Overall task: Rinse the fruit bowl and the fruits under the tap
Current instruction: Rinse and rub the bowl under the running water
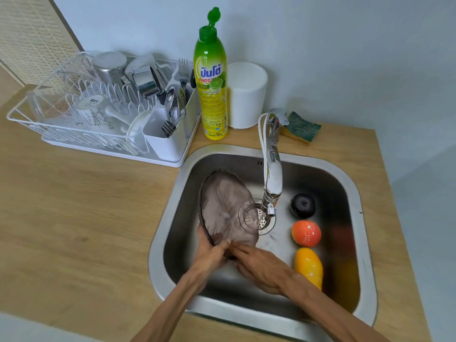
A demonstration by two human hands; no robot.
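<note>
Right hand fingertips behind fruit bowl

Wooden counter — rack, bottle, sponge

Tap overhangs sink centre; fruits crowd right side.

Both hands engaged, forearms converging.
Left hand grips with thumb over fingers curled; right hand lies just beside, fingertips meeting the left thumb.
</note>
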